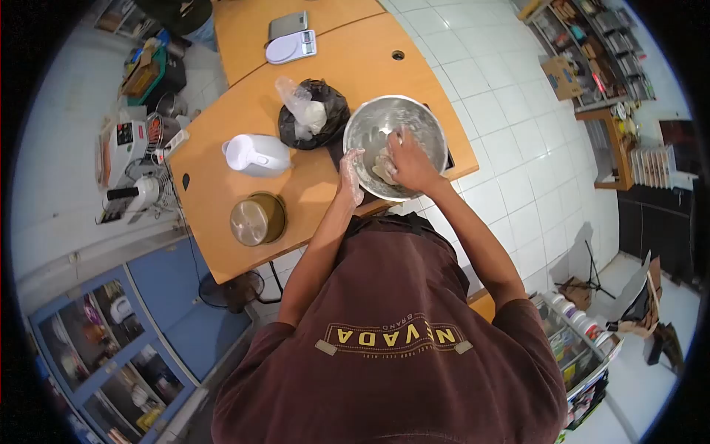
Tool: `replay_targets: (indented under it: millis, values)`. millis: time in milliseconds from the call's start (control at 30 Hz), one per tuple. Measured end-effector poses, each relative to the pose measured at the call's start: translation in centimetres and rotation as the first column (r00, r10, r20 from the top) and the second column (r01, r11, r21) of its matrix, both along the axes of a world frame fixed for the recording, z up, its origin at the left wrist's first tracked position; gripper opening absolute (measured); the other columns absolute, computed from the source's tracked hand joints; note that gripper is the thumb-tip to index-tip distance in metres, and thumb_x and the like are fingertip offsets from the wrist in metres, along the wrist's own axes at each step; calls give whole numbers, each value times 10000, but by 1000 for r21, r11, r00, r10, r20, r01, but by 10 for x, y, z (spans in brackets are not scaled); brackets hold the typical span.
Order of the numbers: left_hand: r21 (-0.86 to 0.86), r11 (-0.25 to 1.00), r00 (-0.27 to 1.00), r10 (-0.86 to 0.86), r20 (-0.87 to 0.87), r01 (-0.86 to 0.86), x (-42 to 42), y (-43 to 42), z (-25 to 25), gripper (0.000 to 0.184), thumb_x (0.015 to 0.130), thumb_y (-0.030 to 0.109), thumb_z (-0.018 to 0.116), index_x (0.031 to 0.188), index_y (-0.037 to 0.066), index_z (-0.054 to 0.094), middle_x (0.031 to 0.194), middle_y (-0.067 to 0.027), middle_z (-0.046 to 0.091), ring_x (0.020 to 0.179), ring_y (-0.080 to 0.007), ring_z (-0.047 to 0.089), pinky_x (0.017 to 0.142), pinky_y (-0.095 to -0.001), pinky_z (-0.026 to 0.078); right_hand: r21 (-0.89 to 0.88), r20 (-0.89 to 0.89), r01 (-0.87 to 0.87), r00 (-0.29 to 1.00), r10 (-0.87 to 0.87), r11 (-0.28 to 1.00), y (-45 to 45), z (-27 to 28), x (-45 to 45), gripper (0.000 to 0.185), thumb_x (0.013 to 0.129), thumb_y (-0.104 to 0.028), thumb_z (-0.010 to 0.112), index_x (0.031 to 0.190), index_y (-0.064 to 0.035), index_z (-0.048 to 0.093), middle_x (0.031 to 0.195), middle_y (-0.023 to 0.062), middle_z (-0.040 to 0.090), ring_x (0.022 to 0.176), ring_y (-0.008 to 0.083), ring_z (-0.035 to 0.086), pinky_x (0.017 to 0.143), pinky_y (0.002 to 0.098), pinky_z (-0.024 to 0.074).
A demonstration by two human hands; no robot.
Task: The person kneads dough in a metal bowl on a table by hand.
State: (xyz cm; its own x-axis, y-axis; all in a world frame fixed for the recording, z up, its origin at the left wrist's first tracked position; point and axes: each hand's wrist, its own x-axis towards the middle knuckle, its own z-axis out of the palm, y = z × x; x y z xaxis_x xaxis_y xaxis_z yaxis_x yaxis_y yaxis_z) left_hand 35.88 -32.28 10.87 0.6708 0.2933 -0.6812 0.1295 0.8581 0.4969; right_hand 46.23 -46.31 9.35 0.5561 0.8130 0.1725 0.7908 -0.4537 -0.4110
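Observation:
A large metal mixing bowl (pixel 359 118) sits near the table's right edge, its inside smeared with pale flour or dough. My left hand (pixel 350 177), dusted white, grips the bowl's left side at the rim. Inside the bowl, my right hand (pixel 407 157) is closed on a lump of dough (pixel 384 166); its fingertips are partly hidden. Just left of the bowl, a black plastic bag (pixel 336 111) lies with a clear bag (pixel 299 103) of white material on it.
The wooden table (pixel 214 192) also carries a white pitcher (pixel 257 155), a round metal-topped container (pixel 255 222), a white kitchen scale (pixel 292 47) and a grey scale (pixel 288 25). Another person (pixel 185 15) stands beyond the table's far left. A fan (pixel 231 290) is below the table's near edge.

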Motion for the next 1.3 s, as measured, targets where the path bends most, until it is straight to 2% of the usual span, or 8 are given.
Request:
replay_targets:
  millis: [167, 200, 300, 467, 667, 867, 967, 1300]
  values:
    - [23, 982, 981, 183, 56, -185, -32, 23, 10, 209, 832, 236, 583, 1013, 131, 591, 994, -58, 611, 973, -252, 608, 873, -430, 508, -73, -294, -352, 902, 317, 933, 20, 45, -14, 654, 849, -370, 675, 1393, -79, 459, 1330, 306, 506, 1183, 476, 540, 993, 546, 447]
    - [14, 980, 976, 198, 91, -200, -40, 33, 0, 208, 836, 231, 582, 1016, 128, 592, 1000, -57, 611, 975, -250, 608, 872, -430, 509, -84, -150, -378, 919, 363, 922, 23, 40, -17, 686, 827, -403, 701, 1389, -85, 466, 1318, 290, 525, 1171, 455, 557, 972, 534, 459]
    - [34, 976, 971, 212, 112, -217, -60, 55, -2, 218, 859, 246, 576, 1038, 122, 596, 1016, -52, 609, 980, -235, 607, 890, -405, 500, -59, -140, -374, 921, 363, 926, 46, 59, -32, 740, 810, -489, 698, 1388, -86, 472, 1324, 256, 522, 1167, 438, 558, 972, 562, 431]
    - [92, 975, 978, 193, 79, -200, -83, 77, 17, 262, 862, 284, 596, 1079, 137, 600, 1033, -50, 602, 995, -225, 598, 908, -388, 486, 112, -170, -241, 951, 258, 964, 103, 41, -41, 594, 719, -277, 788, 1213, -35, 563, 864, 245, 669, 824, 424, 663, 747, 497, 516]
    - [248, 952, 983, 166, 74, -180, -120, 111, 15, 271, 847, 285, 626, 1064, 126, 599, 1033, -48, 591, 997, -216, 585, 898, -382, 477, 272, -210, -58, 970, 118, 960, 151, 39, -84, 474, 718, -288, 798, 1063, -11, 629, 753, 247, 673, 738, 426, 674, 660, 471, 523]
    - [176, 962, 973, 188, 136, -211, -149, 142, 27, 273, 839, 297, 639, 1040, 117, 601, 1008, -49, 588, 981, -204, 583, 894, -367, 472, 270, -426, -103, 879, 214, 957, 167, 82, -117, 609, 796, -375, 761, 1242, -8, 569, 1112, 276, 658, 1031, 410, 643, 883, 471, 482]
    - [160, 961, 970, 205, 129, -224, -159, 144, 53, 234, 872, 290, 601, 1030, 118, 601, 989, -44, 589, 959, -204, 596, 869, -374, 493, 257, -139, -311, 925, 353, 915, 165, 60, -117, 718, 817, -342, 763, 1386, -38, 448, 1299, 244, 577, 1187, 405, 567, 1002, 438, 440]
    - [61, 972, 967, 219, 128, -228, -173, 140, 55, 191, 900, 241, 586, 1028, 99, 596, 977, -43, 601, 934, -208, 621, 851, -379, 529, -107, -309, -420, 876, 372, 901, 183, 136, -123, 531, 709, -312, 785, 1103, 10, 632, 1078, 258, 649, 1049, 436, 603, 901, 484, 485]
